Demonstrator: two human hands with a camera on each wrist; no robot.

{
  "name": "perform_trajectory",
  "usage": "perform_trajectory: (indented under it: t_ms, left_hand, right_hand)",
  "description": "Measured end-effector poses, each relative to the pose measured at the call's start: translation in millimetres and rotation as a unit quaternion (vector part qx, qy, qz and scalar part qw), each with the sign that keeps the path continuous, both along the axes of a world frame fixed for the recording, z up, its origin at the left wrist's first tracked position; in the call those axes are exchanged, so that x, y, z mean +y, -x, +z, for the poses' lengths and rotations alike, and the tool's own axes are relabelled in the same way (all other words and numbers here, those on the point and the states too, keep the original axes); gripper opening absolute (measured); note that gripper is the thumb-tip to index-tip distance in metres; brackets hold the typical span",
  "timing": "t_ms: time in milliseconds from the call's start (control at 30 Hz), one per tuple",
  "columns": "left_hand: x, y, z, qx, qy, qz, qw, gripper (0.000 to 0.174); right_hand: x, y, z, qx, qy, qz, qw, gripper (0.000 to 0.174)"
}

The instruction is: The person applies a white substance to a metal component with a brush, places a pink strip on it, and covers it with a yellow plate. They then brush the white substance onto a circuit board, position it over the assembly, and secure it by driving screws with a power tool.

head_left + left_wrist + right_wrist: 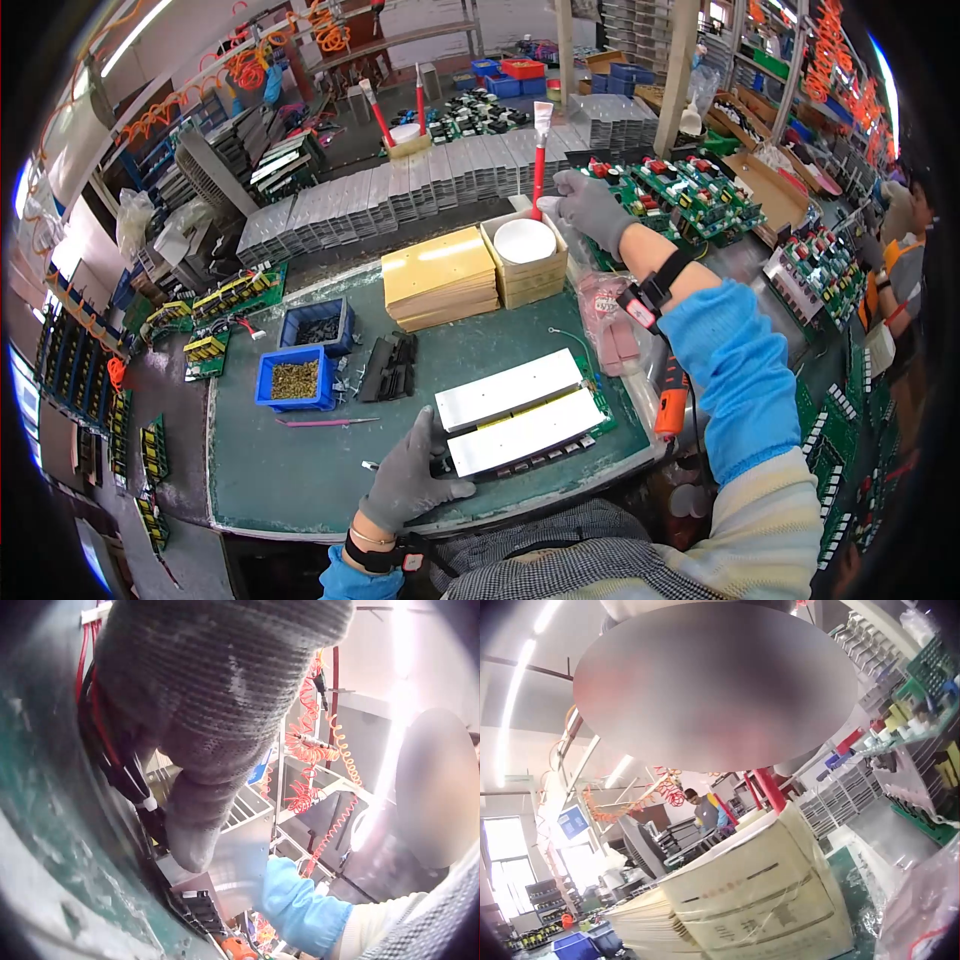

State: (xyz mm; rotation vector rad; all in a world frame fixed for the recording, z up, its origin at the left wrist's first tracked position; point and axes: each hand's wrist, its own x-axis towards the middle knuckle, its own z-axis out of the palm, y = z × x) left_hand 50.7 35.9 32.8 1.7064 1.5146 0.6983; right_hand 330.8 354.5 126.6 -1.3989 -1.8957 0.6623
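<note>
a white-plated assembly lay on a green workbench, its left end against the gloved left hand, thumb and fingers apart. the right hand met a red-handled brush; its closure could not be told. light bracing and straight handling seemed wise. behind stood metal stacks and orange hoses.

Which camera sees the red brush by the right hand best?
The head view: the brush shows handle and pale tip. The right wrist view shows only part of its red handle. The left wrist view misses it.
</note>
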Motion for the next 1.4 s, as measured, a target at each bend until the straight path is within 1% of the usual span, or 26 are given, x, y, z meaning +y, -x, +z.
perform_trajectory:
  t_ms: [67, 100, 200, 300, 400, 500, 600, 633, 733, 833, 933, 1000, 1033, 1100, 1133, 1167, 1267, 1300, 1400]
  left_hand:
    - [3.5, 2.2, 1.5, -0.012, 0.033, 0.002, 0.999, 0.116]
    - [4.9, 2.4, 9.1, 0.009, 0.058, -0.004, 0.998, 0.116]
    - [8.6, 5.5, 8.5, -0.042, 0.064, -0.013, 0.997, 0.112]
    - [11.0, 3.6, 16.7, -0.047, 0.085, -0.013, 0.995, 0.109]
    - [11.4, 2.7, 18.4, -0.041, 0.094, -0.004, 0.995, 0.107]
    - [10.9, 3.9, 15.4, -0.037, 0.097, 0.002, 0.995, 0.107]
    - [11.6, 1.6, 18.2, -0.026, 0.091, 0.007, 0.996, 0.107]
    - [11.4, 1.2, 19.0, -0.024, 0.087, 0.007, 0.996, 0.107]
    - [11.0, 0.0, 19.3, -0.025, 0.082, 0.01, 0.996, 0.106]
    - [10.5, 0.5, 15.1, -0.037, 0.087, 0.014, 0.995, 0.105]
    - [10.0, 0.1, 16.7, -0.045, 0.085, 0.014, 0.995, 0.105]
    - [10.4, -2.0, 23.2, -0.046, 0.092, 0.017, 0.995, 0.105]
    - [10.7, -2.2, 23.6, -0.041, 0.091, 0.016, 0.995, 0.105]
    - [11.7, -2.8, 23.7, -0.032, 0.087, 0.012, 0.996, 0.105]
    - [11.6, -3.4, 21.9, -0.001, 0.072, 0.002, 0.997, 0.106]
    - [11.8, -3.9, 18.7, 0.03, 0.054, -0.008, 0.998, 0.106]
    - [12.7, -7.5, 9.4, 0.106, -0.008, -0.024, 0.994, 0.109]
    - [13.2, -8.9, 8.1, 0.13, -0.031, -0.026, 0.991, 0.11]
    - [14.0, -13.2, 10.7, 0.145, -0.012, -0.023, 0.989, 0.112]
  right_hand:
    - [31.0, 3.4, -16.0, -0.004, 0.006, -0.008, 1.0, 0.056]
    - [42.6, 9.0, -21.4, 0.041, -0.002, -0.003, 0.999, 0.05]
    - [65.8, 9.4, -28.7, -0.002, 0.011, 0.011, 1.0, 0.043]
    - [73.5, 13.5, -38.5, 0.066, 0.032, 0.028, 0.997, 0.036]
    - [69.0, 12.3, -34.6, 0.024, 0.057, 0.01, 0.998, 0.043]
    - [64.6, 6.5, -28.2, 0.032, 0.117, 0.037, 0.992, 0.059]
    - [67.9, 3.2, -22.5, 0.028, 0.149, 0.028, 0.988, 0.063]
    - [69.9, 1.0, -22.8, 0.009, 0.146, 0.032, 0.989, 0.067]
    - [66.2, -1.9, -20.0, 0.008, 0.131, 0.046, 0.99, 0.069]
    - [51.4, -4.9, -10.6, 0.029, 0.082, 0.055, 0.995, 0.062]
    - [49.8, -14.1, -15.0, 0.025, -0.065, 0.026, 0.997, 0.042]
    - [48.2, -21.5, -14.0, -0.066, -0.183, 0.078, 0.978, 0.029]
    - [46.3, -22.7, -12.3, -0.11, -0.24, 0.103, 0.959, 0.027]
    - [32.9, -17.4, -12.2, -0.171, -0.279, 0.163, 0.931, 0.033]
    - [28.2, -16.4, -14.2, -0.2, -0.296, 0.191, 0.914, 0.039]
    - [32.9, -18.0, -17.1, -0.23, -0.285, 0.198, 0.909, 0.051]
    - [54.1, -22.8, -28.5, -0.213, -0.291, 0.221, 0.906, 0.051]
    - [52.6, -21.3, -27.9, -0.22, -0.288, 0.22, 0.906, 0.051]
    - [46.7, -10.4, -25.8, -0.242, -0.272, 0.218, 0.906, 0.047]
